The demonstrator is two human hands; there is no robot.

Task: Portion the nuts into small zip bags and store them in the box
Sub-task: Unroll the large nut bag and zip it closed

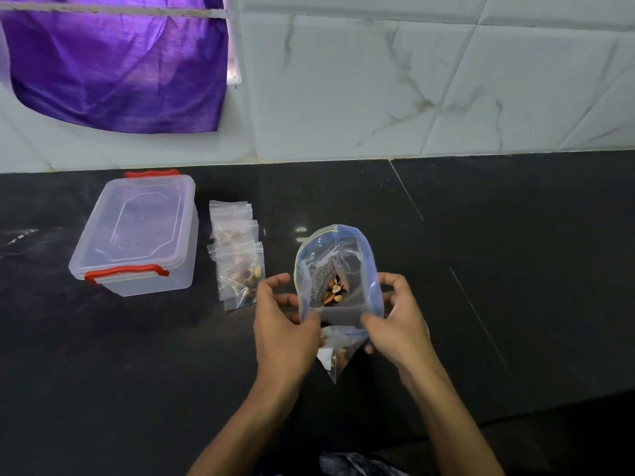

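Observation:
I hold a large clear zip bag with a blue rim, its mouth open toward me. My left hand grips its left edge and my right hand grips its right edge. A few nuts lie at the bottom inside. A small clear zip bag hangs below the big one, between my hands. Left of my hands, several small zip bags with nuts lie in a row on the counter. A clear plastic box with red clips stands farther left, its lid on.
The black stone counter runs to a white marble-tiled wall. A purple cloth hangs at the upper left. A dark plastic bag shows at the bottom edge, below the counter's front.

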